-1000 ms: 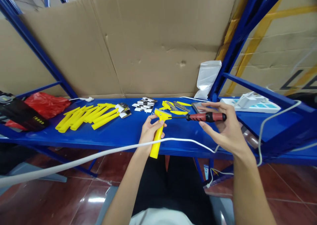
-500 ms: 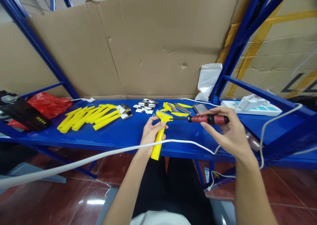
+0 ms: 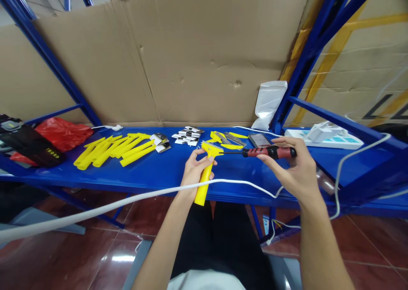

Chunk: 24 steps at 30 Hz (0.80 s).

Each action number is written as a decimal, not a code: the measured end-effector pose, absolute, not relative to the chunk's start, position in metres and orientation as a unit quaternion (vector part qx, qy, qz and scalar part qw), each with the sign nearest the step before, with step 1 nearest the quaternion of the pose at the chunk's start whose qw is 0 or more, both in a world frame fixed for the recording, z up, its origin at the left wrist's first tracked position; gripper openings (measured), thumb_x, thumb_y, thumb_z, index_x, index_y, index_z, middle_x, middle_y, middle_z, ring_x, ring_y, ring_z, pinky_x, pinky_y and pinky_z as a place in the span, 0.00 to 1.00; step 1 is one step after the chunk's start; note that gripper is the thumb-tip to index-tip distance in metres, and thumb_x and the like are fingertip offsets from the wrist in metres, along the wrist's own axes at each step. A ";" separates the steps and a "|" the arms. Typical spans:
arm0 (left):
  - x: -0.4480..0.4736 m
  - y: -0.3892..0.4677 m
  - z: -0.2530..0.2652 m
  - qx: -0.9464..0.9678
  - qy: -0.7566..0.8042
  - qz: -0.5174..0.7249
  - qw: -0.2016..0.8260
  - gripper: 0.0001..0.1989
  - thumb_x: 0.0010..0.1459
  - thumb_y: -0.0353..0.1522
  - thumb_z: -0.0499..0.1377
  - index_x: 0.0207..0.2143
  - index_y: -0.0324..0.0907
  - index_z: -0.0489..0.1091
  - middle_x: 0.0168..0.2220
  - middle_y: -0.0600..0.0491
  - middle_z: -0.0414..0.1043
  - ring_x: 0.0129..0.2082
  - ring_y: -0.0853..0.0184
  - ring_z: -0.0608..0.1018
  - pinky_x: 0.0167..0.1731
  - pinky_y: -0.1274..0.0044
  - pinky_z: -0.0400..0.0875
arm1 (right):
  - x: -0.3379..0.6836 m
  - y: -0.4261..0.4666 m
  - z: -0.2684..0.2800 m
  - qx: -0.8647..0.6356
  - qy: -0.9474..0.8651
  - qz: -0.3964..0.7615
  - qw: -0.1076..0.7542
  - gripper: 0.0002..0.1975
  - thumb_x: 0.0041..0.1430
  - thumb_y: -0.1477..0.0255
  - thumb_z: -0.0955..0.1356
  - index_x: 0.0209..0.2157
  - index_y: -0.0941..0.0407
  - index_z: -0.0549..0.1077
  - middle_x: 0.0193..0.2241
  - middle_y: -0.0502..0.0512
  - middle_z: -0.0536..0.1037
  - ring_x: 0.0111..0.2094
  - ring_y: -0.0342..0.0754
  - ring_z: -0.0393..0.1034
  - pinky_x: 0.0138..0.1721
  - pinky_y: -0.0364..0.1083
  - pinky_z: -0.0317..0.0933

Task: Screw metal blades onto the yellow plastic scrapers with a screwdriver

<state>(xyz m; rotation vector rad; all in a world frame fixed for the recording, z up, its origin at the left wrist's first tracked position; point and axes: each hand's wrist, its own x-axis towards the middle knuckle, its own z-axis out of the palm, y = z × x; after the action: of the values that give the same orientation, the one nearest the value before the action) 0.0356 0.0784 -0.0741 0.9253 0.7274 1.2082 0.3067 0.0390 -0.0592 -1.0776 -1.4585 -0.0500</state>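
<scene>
My left hand (image 3: 195, 169) is closed around a yellow scraper (image 3: 203, 188), its broad head up and its handle slanting down toward me. In my right hand (image 3: 296, 171) is a screwdriver (image 3: 269, 152) with a red and black handle, held between thumb and fingers. Its dark shaft points left, and the tip meets the right side of the scraper's head. Just behind the head lie yellow blade holders and grey metal pieces (image 3: 230, 139). A small flat clear-topped case (image 3: 259, 140) rests beyond the screwdriver handle.
Several yellow scraper handles (image 3: 105, 153) lie to the left on the blue shelf (image 3: 153, 171), near stacked black-and-white cards (image 3: 187, 135). A white cable (image 3: 127, 200) crosses in front of my left wrist. At right are a power strip (image 3: 344, 141) and blue rack posts (image 3: 315, 52).
My right thumb and fingers have shifted slightly on the screwdriver handle. The scraper stays in my left hand, and the tip is still at its head.
</scene>
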 end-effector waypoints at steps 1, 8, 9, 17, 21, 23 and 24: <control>0.036 0.079 -0.074 0.409 0.324 0.534 0.665 0.32 0.53 0.37 0.80 0.54 0.44 0.67 0.36 0.51 0.82 0.25 0.70 0.79 0.20 0.82 0.71 | 0.307 0.040 -0.060 -0.475 -0.628 -0.035 0.616 0.24 0.59 0.59 0.82 0.52 0.47 0.77 0.48 0.56 0.82 0.50 0.62 0.82 0.57 0.64 0.77; 0.036 0.080 -0.076 0.406 0.329 0.536 0.663 0.33 0.52 0.37 0.80 0.54 0.44 0.68 0.37 0.51 0.82 0.27 0.69 0.80 0.21 0.82 0.71 | 0.304 0.036 -0.056 -0.401 -0.673 0.110 0.612 0.27 0.64 0.64 0.80 0.60 0.46 0.71 0.59 0.59 0.81 0.59 0.62 0.81 0.61 0.63 0.77; 0.036 0.080 -0.076 0.408 0.328 0.535 0.664 0.32 0.53 0.37 0.80 0.54 0.45 0.68 0.37 0.51 0.82 0.27 0.68 0.81 0.21 0.82 0.71 | 0.304 0.035 -0.056 -0.405 -0.665 0.090 0.621 0.26 0.63 0.64 0.80 0.58 0.46 0.72 0.55 0.58 0.82 0.56 0.61 0.82 0.60 0.63 0.77; 0.035 0.081 -0.077 0.406 0.328 0.536 0.664 0.33 0.52 0.37 0.81 0.54 0.44 0.68 0.37 0.51 0.82 0.25 0.70 0.79 0.20 0.81 0.71 | 0.299 0.039 -0.058 -0.417 -0.654 0.087 0.625 0.28 0.62 0.63 0.81 0.59 0.47 0.71 0.59 0.58 0.80 0.56 0.60 0.82 0.59 0.62 0.78; 0.036 0.081 -0.076 0.403 0.333 0.534 0.664 0.33 0.52 0.37 0.81 0.54 0.44 0.68 0.37 0.51 0.83 0.26 0.68 0.81 0.21 0.81 0.71 | 0.295 0.039 -0.057 -0.376 -0.657 0.110 0.644 0.28 0.62 0.67 0.81 0.59 0.45 0.71 0.54 0.56 0.83 0.55 0.60 0.84 0.61 0.63 0.77; 0.036 0.081 -0.076 0.403 0.334 0.530 0.667 0.33 0.51 0.37 0.81 0.53 0.45 0.68 0.38 0.50 0.83 0.27 0.68 0.82 0.21 0.82 0.71 | 0.295 0.039 -0.058 -0.401 -0.638 0.044 0.656 0.28 0.59 0.66 0.83 0.57 0.46 0.73 0.49 0.55 0.84 0.50 0.61 0.84 0.61 0.65 0.76; 0.036 0.081 -0.076 0.404 0.335 0.527 0.669 0.33 0.51 0.37 0.81 0.53 0.45 0.68 0.38 0.50 0.83 0.27 0.68 0.82 0.21 0.82 0.71 | 0.294 0.040 -0.058 -0.417 -0.626 0.016 0.658 0.27 0.58 0.65 0.83 0.55 0.46 0.74 0.48 0.55 0.83 0.49 0.61 0.84 0.60 0.66 0.76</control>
<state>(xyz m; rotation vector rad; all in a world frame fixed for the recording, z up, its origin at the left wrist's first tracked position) 0.0355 0.0806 -0.0762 0.9112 0.7545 1.1887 0.2944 0.0397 -0.0584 -0.9448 -1.4186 0.0371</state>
